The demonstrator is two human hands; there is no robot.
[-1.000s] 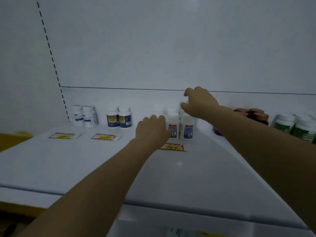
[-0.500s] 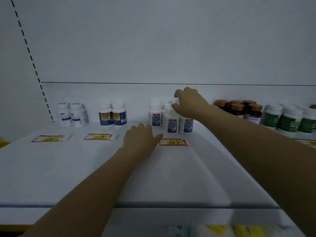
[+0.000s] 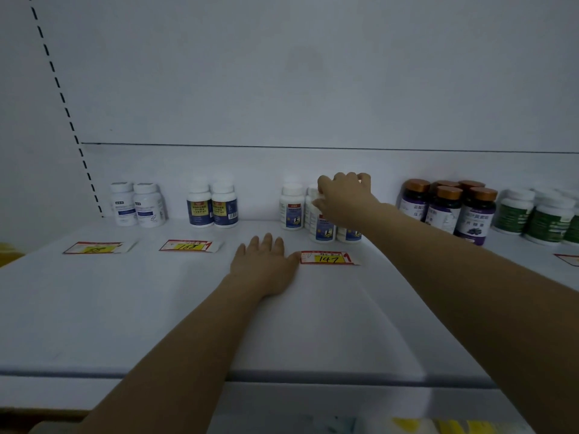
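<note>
Dim bluish light, soft arm shadows, wide-angle bowing, slight softness

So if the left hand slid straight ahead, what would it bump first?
Probably the shelf's back wall. The left hand lies flat, fingers aimed at the gap between the blue-labelled bottles and the white bottles. Depth is unclear, so it might graze one.

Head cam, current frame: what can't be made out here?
All head view.
Right hand: its own back hides the caps of the white bottles beneath, so holding or touching is unclear.
Their label print: too small and dim.
Leftmost price tag: handwriting blurred.
Green bottles and a tag: cut off by the right edge.
Left hand: flat on the shelf, underside hidden.
</note>
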